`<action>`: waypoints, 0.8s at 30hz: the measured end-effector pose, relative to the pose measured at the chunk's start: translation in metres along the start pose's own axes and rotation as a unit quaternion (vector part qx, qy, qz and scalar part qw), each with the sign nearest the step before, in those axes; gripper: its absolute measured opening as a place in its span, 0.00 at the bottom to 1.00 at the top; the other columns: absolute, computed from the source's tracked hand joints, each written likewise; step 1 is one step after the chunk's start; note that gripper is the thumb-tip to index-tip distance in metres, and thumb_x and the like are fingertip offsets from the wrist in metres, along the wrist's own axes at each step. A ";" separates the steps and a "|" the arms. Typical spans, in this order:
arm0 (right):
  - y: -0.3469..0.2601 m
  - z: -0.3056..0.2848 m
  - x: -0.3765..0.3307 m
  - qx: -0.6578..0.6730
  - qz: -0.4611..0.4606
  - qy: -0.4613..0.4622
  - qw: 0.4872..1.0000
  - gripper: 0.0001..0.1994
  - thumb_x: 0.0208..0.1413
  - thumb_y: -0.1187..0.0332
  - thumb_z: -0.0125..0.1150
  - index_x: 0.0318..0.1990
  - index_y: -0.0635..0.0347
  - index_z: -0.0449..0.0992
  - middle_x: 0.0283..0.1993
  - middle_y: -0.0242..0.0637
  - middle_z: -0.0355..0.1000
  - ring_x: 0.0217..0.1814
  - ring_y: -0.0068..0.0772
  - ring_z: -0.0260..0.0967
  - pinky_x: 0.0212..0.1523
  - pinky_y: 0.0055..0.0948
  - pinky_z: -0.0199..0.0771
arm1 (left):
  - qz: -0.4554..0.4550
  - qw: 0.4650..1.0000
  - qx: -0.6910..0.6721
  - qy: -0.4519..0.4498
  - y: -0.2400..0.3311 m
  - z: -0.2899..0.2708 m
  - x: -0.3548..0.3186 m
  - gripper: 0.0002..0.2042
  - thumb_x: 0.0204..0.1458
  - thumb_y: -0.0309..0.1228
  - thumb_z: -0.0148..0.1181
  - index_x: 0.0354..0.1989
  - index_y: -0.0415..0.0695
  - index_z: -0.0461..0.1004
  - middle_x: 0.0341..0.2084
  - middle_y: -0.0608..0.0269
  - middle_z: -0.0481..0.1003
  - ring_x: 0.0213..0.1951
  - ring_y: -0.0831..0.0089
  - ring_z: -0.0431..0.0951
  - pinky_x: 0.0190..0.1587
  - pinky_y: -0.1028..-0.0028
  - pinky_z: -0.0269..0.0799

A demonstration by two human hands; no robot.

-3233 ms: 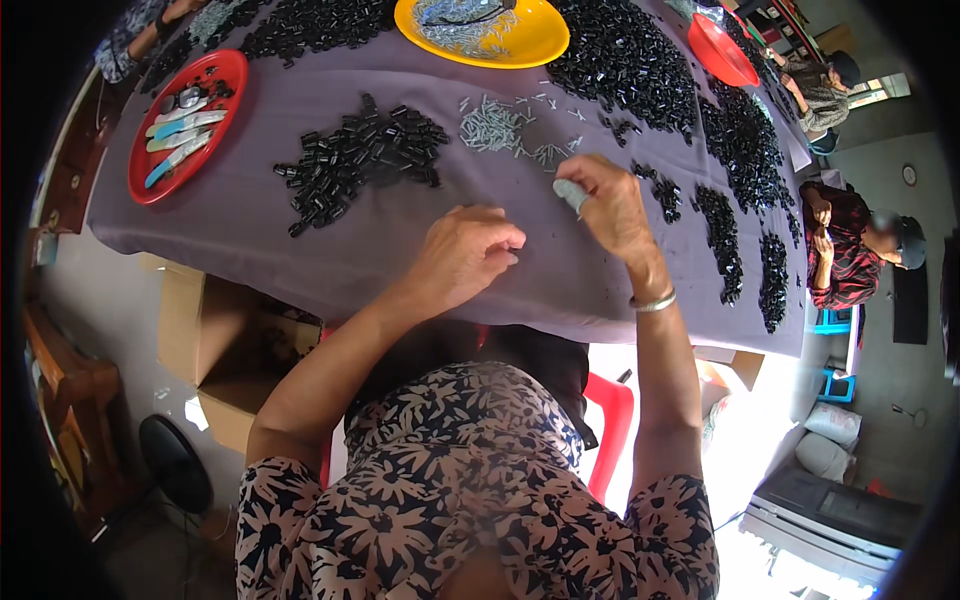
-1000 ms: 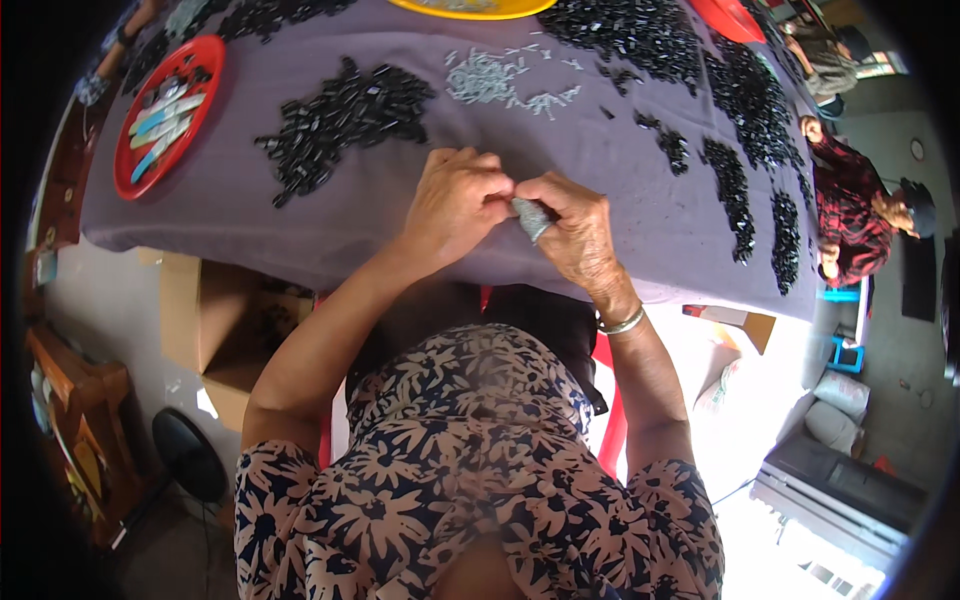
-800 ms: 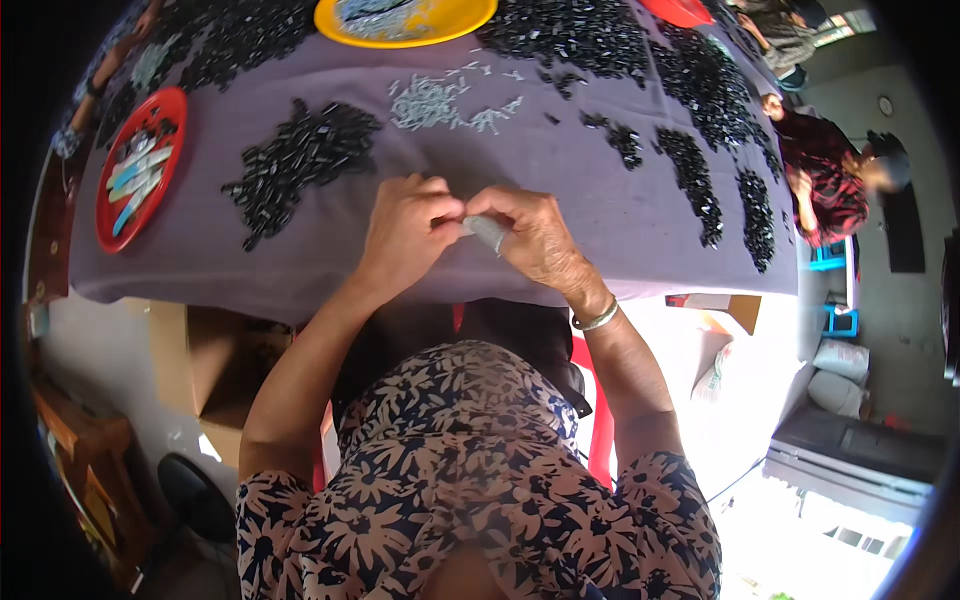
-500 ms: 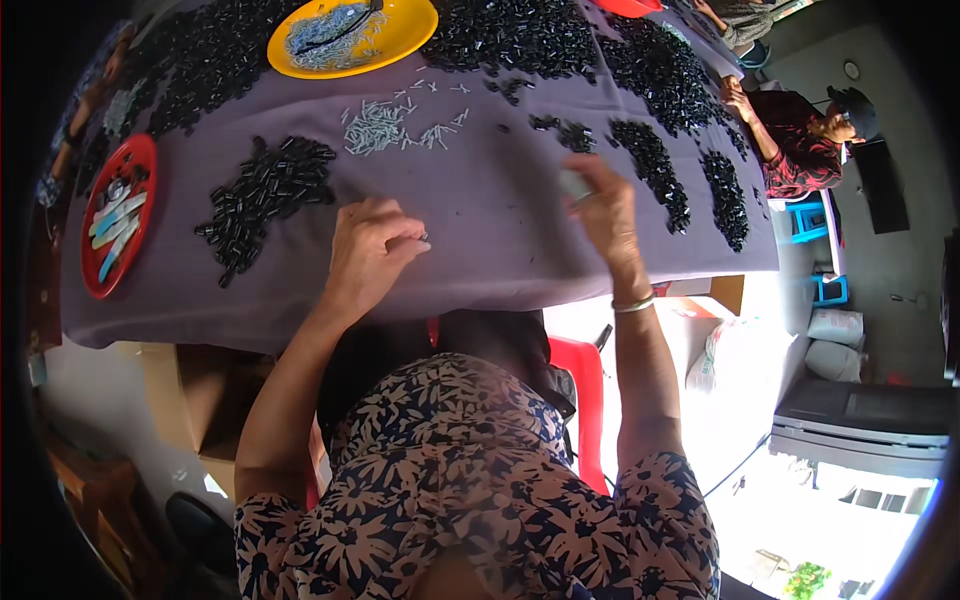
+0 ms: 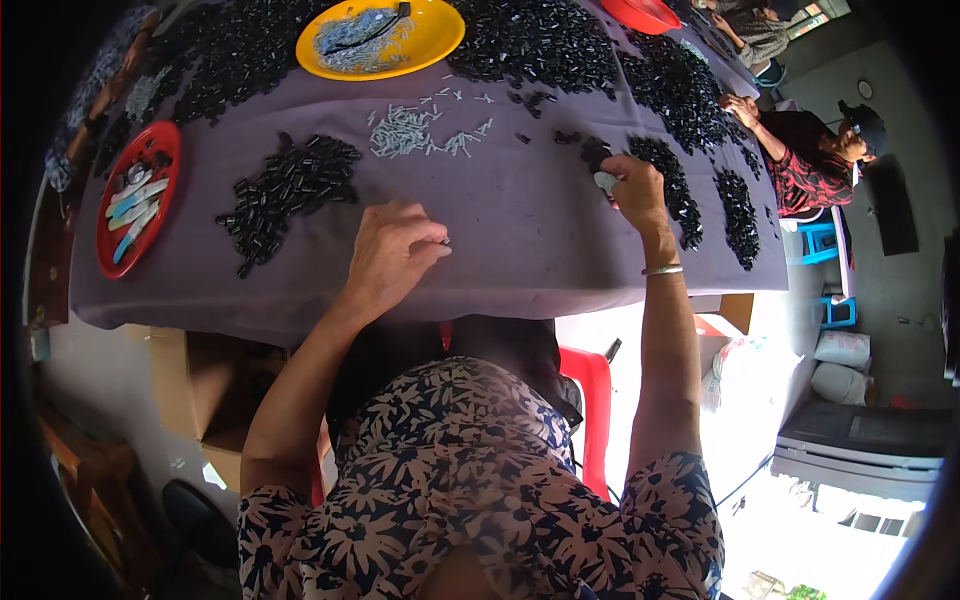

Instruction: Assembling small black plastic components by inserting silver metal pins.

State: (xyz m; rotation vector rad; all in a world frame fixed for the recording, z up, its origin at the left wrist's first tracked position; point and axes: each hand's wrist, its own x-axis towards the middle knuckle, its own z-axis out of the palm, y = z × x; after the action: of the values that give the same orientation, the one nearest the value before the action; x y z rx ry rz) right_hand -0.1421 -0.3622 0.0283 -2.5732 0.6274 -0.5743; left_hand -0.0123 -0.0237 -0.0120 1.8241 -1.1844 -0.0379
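Two bare hands: well apart above the worktop (image 5: 510, 262), not meeting; left nearer the front edge, right farther in and toward the right edge.
Left hand (image 5: 388, 250): curled, thumb pressed to index finger, apparently pinching a small piece (image 5: 446, 241) (just a tip showing, too little to tell the kind).
Right hand (image 5: 638, 195): fingers bent, over or just beside a small black cluster (image 5: 596, 152) inward from the right edge; cannot tell whether touching or gripping anything.
Grey finger cover (image 5: 606, 182): worn on the right hand, facing the cluster.
Black pieces (image 5: 290, 188): heaped toward the left edge, beyond the left hand.
Black rows (image 5: 672, 195): strung out along the right edge, near the right hand.
Grey pins (image 5: 400, 132): loosely piled between the left hand and the far edge, short of the yellow plate (image 5: 440, 45).
Red tray (image 5: 160, 137): at the left edge, with tools (image 5: 135, 215) inside.
Step at the cluster: judged to be either setting down or picking up with the right, left minding the small piece.
Next fingertip move: seems to call for a light, exact pinch or release without scattering the cluster, and a steady left grip.
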 end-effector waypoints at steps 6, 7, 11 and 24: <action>0.003 -0.011 -0.008 -0.029 -0.016 -0.085 0.996 0.05 0.47 0.79 0.62 0.33 0.64 0.78 0.22 0.37 0.75 0.22 0.23 0.70 0.24 0.27 0.68 | 0.038 0.999 0.019 0.020 0.002 -0.002 0.003 0.05 0.41 0.28 0.68 0.27 0.45 0.79 0.25 0.71 0.74 0.33 0.68 0.73 0.45 0.67 0.63; 0.005 -0.013 -0.009 -0.037 -0.007 -0.107 0.994 0.04 0.46 0.79 0.64 0.32 0.63 0.77 0.22 0.35 0.74 0.24 0.21 0.69 0.26 0.25 0.69 | 0.041 0.999 0.010 0.022 0.002 -0.002 0.002 0.05 0.41 0.28 0.68 0.27 0.45 0.79 0.25 0.71 0.74 0.33 0.68 0.72 0.45 0.67 0.63; -0.013 -0.007 -0.027 -0.057 -0.074 -0.046 0.995 0.06 0.47 0.78 0.66 0.33 0.62 0.77 0.25 0.31 0.74 0.29 0.16 0.69 0.31 0.22 0.72 | 0.035 0.999 0.002 0.022 0.000 0.002 -0.001 0.04 0.42 0.29 0.67 0.27 0.46 0.79 0.25 0.70 0.74 0.34 0.69 0.72 0.47 0.67 0.63; -0.141 0.047 -0.061 0.235 -0.156 -0.206 0.937 0.06 0.56 0.77 0.63 0.41 0.63 0.78 0.31 0.27 0.71 0.29 0.17 0.65 0.29 0.17 0.67 | 0.021 0.999 0.027 0.010 0.002 0.002 0.000 0.05 0.43 0.29 0.67 0.29 0.46 0.80 0.25 0.70 0.73 0.36 0.70 0.72 0.49 0.66 0.62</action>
State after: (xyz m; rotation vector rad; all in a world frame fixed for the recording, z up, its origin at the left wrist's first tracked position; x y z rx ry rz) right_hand -0.1224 -0.2031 0.0418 -2.2338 -0.0630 -0.2230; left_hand -0.0145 -0.0248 -0.0116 1.8405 -1.2197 0.0369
